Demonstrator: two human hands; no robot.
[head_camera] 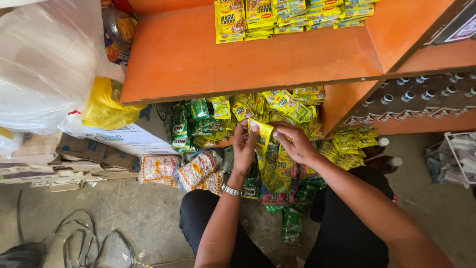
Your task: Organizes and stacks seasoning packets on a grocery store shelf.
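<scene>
Black-clad knees fill the lower frame, with the concrete floor (124,213) beside them. Just above, at centre, the left hand (244,149) and right hand (293,144) both pinch the top of a yellow sachet strip (265,154), letting it hang straight. Beyond lie green sachets (191,124) under the orange shelf (238,59), more yellow packets (287,17) on top.
</scene>
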